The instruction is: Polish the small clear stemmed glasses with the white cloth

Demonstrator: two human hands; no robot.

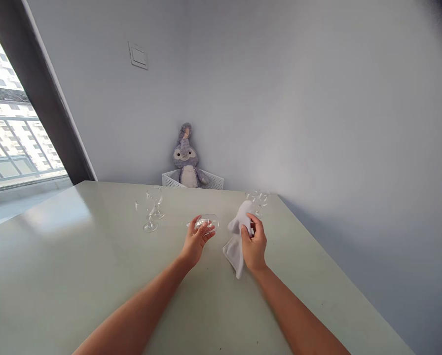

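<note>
A clear wine glass point(210, 220) lies sideways in my left hand point(196, 237), its bowl pointing right and the fingers wrapped around it. My right hand point(255, 242) grips a white cloth point(236, 249), bunched at the top with a corner hanging down. A small gap separates the cloth from the glass. Both hands are above the pale table, near its middle. Behind the cloth stand more stemmed glasses point(264, 198), partly hidden by it.
Two upright wine glasses point(150, 226) stand left of my hands on the glossy table point(95, 276). Past the far edge, a plush rabbit point(189, 167) sits in a white perforated basket point(216, 182). A wall point(317, 123) runs along the right side.
</note>
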